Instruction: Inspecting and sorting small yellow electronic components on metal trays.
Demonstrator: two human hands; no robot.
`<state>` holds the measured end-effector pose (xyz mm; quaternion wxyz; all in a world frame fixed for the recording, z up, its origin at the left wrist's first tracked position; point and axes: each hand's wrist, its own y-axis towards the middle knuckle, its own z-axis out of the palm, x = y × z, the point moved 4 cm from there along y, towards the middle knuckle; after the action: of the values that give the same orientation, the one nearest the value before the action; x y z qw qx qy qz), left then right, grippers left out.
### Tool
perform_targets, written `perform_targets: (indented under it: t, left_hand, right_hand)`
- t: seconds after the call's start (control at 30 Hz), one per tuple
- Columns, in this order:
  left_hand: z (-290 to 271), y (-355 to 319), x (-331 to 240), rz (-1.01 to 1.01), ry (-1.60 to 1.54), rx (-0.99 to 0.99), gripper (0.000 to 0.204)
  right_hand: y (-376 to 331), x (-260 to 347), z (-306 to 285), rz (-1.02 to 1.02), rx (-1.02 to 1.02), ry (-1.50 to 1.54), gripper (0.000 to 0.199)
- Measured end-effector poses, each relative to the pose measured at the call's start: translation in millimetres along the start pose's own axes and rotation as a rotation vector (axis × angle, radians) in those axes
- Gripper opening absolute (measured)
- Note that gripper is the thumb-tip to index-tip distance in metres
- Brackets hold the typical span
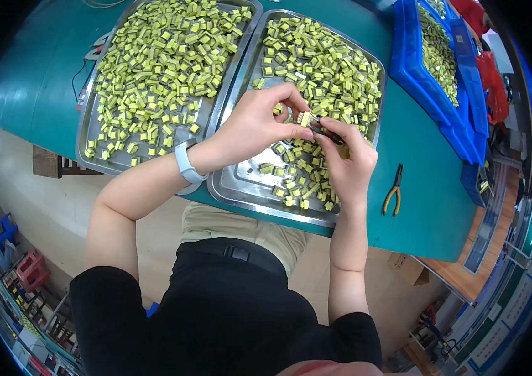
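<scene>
1. Pinching a small yellow-wrapped component [304, 118] between thumb and fingertips, the left hand [260, 122] is closed on it above the right-hand metal tray [241, 188]; a pale band [187, 163] circles that wrist.
2. The right hand [347, 160] meets the left at the component, its fingers curled around a dark slim tool [325, 130] whose tip touches the piece; the tool's exact kind cannot be told.
3. The held component sits just above the middle of the right-hand tray, over a loose heap of like yellow components [322, 69] that fills the tray's far half and thins toward the near rim.
4. A second metal tray [90, 135] lies just beside the first, on its left, touching or nearly touching it, and is densely covered with the same yellow parts [166, 62].
5. Both trays rest on a green tabletop [416, 207].
6. Yellow-handled pliers [393, 191] lie on the tabletop to the right of the trays, apart from both hands.
7. Blue bins [441, 106] at the table's far right hold more yellow parts.
</scene>
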<state>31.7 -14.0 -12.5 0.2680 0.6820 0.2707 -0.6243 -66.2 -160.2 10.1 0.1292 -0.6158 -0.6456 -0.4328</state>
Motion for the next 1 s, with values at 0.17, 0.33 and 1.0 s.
perform_targets:
  t: [0.17,0.33,1.0]
  left_hand:
    - [1.7,-0.1,-3.0,0.014,0.025,0.006,0.029]
    - [0.8,-2.0,-0.1,-0.051,0.013,0.011,0.026]
    - [8.3,-1.0,-4.2,0.123,-0.026,0.166,0.039]
  right_hand:
    - [1.3,2.3,-0.7,-0.007,0.021,-0.023,0.021]
    - [0.5,0.1,-0.8,0.037,0.009,0.014,0.022]
    - [0.0,-6.6,-1.9,0.194,-0.026,0.186,0.019]
